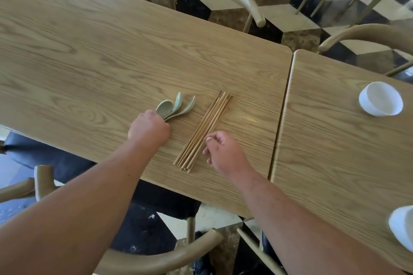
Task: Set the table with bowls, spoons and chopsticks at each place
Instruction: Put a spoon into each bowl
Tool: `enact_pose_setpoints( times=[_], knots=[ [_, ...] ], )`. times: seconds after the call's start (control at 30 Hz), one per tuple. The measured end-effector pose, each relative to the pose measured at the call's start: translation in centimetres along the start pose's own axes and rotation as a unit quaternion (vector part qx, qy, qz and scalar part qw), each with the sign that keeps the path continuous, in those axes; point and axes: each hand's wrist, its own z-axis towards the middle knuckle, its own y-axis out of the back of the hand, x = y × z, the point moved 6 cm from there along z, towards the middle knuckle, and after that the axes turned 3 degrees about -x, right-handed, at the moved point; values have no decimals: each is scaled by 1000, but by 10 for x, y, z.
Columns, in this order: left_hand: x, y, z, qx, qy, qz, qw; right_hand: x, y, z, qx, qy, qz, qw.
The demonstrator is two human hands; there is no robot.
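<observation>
Fingers (209,139) curl beside chopsticks (202,131) (table (223,192) edge near).

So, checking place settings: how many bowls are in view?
2, both white, on the right table: the far bowl by its far edge, the near bowl cut by the frame edge.

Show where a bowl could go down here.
Bare: the left table beyond the spoons and chopsticks; the right table between the seam and the far bowl and near bowl. Crowded: near edge, around left hand and right hand.
</observation>
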Motion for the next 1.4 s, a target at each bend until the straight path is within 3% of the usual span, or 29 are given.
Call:
enact_pose_setpoints(
  times=[0.47, 0.67, 0.77, 0.93, 1.13, 1.4],
  knots=[
    [-28, 17, -46, 21, -149, -59, 987, 8, -18, 5, 57, -57, 139, 987],
    [-79, 14, -112, 72, -221, -149, 961, 10, 13, -8, 77, -119, 379, 914],
    [-105, 9, -142, 103, -245, -185, 946, 1, 53, -24, 76, -97, 449, 885],
    [-152, -10, -199, 154, -275, -172, 933, -38, 123, -56, -8, -59, 400, 915],
    [-214, -47, -263, 186, -298, -159, 923, -84, 202, -97, -117, -40, 382, 916],
    [-273, -91, -330, 226, -253, -213, 916, -153, 301, -134, -171, -50, 321, 930]
  ],
)
